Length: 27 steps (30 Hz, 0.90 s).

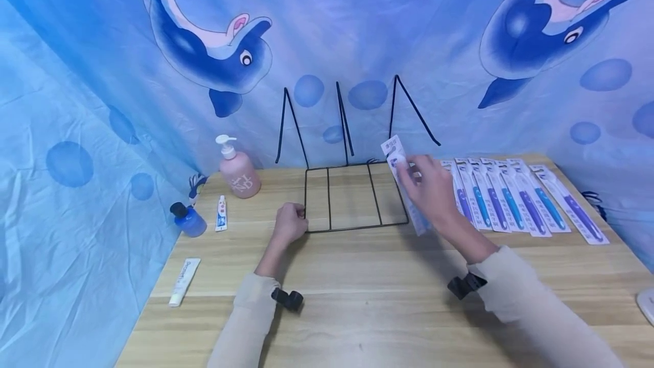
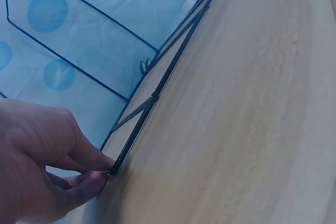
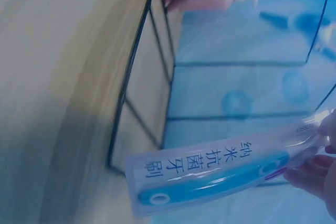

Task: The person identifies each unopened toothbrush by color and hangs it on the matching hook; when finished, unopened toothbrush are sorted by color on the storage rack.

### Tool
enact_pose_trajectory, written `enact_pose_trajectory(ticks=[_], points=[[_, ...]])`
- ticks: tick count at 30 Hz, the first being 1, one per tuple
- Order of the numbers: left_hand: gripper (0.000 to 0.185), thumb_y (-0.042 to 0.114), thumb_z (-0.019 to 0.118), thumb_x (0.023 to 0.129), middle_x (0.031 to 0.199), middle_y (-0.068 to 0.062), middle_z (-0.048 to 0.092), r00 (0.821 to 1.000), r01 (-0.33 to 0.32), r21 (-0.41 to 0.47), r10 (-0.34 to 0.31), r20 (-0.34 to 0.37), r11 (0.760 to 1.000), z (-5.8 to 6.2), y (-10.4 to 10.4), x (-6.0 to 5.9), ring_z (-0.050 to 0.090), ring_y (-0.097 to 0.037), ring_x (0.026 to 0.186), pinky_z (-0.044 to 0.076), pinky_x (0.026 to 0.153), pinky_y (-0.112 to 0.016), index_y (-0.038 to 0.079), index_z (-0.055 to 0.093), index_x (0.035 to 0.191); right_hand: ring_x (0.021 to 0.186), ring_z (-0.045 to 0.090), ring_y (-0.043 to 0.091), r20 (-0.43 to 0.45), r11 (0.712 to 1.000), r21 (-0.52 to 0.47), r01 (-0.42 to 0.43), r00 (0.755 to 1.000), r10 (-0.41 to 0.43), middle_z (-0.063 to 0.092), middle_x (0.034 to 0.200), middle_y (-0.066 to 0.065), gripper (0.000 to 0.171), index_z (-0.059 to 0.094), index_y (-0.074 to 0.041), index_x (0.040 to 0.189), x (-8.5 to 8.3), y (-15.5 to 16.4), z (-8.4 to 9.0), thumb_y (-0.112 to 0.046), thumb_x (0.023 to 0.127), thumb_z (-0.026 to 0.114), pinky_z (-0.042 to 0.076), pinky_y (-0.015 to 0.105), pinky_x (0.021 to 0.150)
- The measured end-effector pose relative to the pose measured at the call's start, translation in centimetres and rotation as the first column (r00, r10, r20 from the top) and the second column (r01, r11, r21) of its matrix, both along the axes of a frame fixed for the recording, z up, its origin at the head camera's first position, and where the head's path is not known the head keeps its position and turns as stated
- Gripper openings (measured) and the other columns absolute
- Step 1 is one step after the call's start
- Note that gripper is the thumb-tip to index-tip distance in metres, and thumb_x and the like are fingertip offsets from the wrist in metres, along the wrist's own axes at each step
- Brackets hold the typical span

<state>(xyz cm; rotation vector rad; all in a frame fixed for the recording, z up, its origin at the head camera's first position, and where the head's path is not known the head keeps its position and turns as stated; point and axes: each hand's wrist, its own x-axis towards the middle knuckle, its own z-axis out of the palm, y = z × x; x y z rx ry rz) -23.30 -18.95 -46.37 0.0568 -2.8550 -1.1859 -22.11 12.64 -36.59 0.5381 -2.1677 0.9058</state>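
Observation:
A black wire display rack [image 1: 329, 203] lies with its rectangular base on the table and three bent prongs rising at the back. My left hand [image 1: 290, 221] pinches the base's left side near the front corner; in the left wrist view, thumb and fingers meet on the wire [image 2: 140, 124]. Over the rack's right end, my right hand [image 1: 431, 189] holds a packaged toothbrush [image 3: 199, 174] by its upper part. Its clear pack shows a blue handle and dark lettering, and it tilts beside the right prong. In the head view the hand covers part of the pack.
Several packaged toothbrushes [image 1: 503, 192] with purple or blue handles lie in a row at right. At left are a pink pump bottle [image 1: 242, 178], a blue bottle [image 1: 190, 221], a small tube [image 1: 221, 214] and a white tube [image 1: 184, 281]. A dolphin-printed curtain [image 1: 327, 27] hangs behind.

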Motion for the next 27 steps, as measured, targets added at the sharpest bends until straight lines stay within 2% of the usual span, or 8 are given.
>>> enact_pose_trajectory(ticks=[4,8,11,14,18,27], points=[[0.049,-0.011,0.057,0.072,0.093,-0.014,0.066,1.000,-0.006,0.008,0.006,0.000,1.000,0.0,0.1,0.0,0.061,-0.030,0.098,0.053,0.095,-0.044,-0.011,0.065,0.120,0.078,0.068,0.029,-0.161,0.998,-0.003,-0.064,0.985,0.063,0.068,0.096,0.020,0.021,0.068,0.007,0.104,2.2,-0.7,1.3,-0.005,0.088,0.073,0.061,0.039,0.059],[0.048,-0.011,0.059,0.073,0.097,-0.015,0.067,1.000,-0.022,0.018,0.022,0.004,1.000,0.1,0.0,0.1,0.062,-0.032,0.100,0.052,0.096,-0.044,-0.011,0.064,0.121,0.078,0.068,0.032,-0.306,0.994,0.026,-0.109,0.945,0.112,0.069,0.098,0.021,0.022,0.069,0.006,0.104,3.5,-1.6,3.0,-0.006,0.086,0.073,0.060,0.041,0.056],[0.047,-0.011,0.059,0.073,0.098,-0.016,0.067,1.000,-0.026,0.027,0.026,0.006,0.999,0.0,0.0,0.1,0.063,-0.033,0.100,0.053,0.096,-0.044,-0.012,0.064,0.121,0.079,0.069,0.036,-0.369,0.989,0.057,-0.135,0.918,0.147,0.069,0.100,0.023,0.023,0.069,0.006,0.103,4.0,-2.3,3.8,-0.010,0.088,0.069,0.061,0.043,0.057],[0.047,-0.011,0.059,0.073,0.097,-0.016,0.068,1.000,-0.023,0.039,0.022,0.006,0.999,-0.1,-0.1,0.2,0.063,-0.032,0.098,0.053,0.095,-0.043,-0.011,0.064,0.121,0.078,0.069,0.036,-0.398,0.986,0.083,-0.147,0.902,0.168,0.069,0.099,0.023,0.023,0.070,0.006,0.102,4.3,-3.0,4.3,-0.013,0.090,0.067,0.061,0.043,0.057],[0.047,-0.011,0.059,0.073,0.093,-0.014,0.067,1.000,-0.017,0.050,0.017,-0.005,0.999,-0.3,-0.1,0.2,0.063,-0.030,0.095,0.054,0.094,-0.043,-0.012,0.064,0.120,0.079,0.069,0.037,-0.405,0.981,0.108,-0.163,0.893,0.193,0.069,0.099,0.024,0.021,0.071,0.005,0.102,4.3,-3.6,4.6,-0.011,0.089,0.068,0.061,0.043,0.059],[0.046,-0.012,0.058,0.074,0.092,-0.014,0.068,1.000,-0.015,0.066,0.016,-0.017,0.998,-0.5,-0.1,0.2,0.065,-0.028,0.091,0.056,0.090,-0.041,-0.011,0.065,0.119,0.082,0.069,0.035,-0.349,0.976,0.145,-0.164,0.914,0.206,0.068,0.100,0.022,0.020,0.071,0.003,0.102,3.4,-4.6,4.4,-0.003,0.083,0.075,0.061,0.040,0.060]])
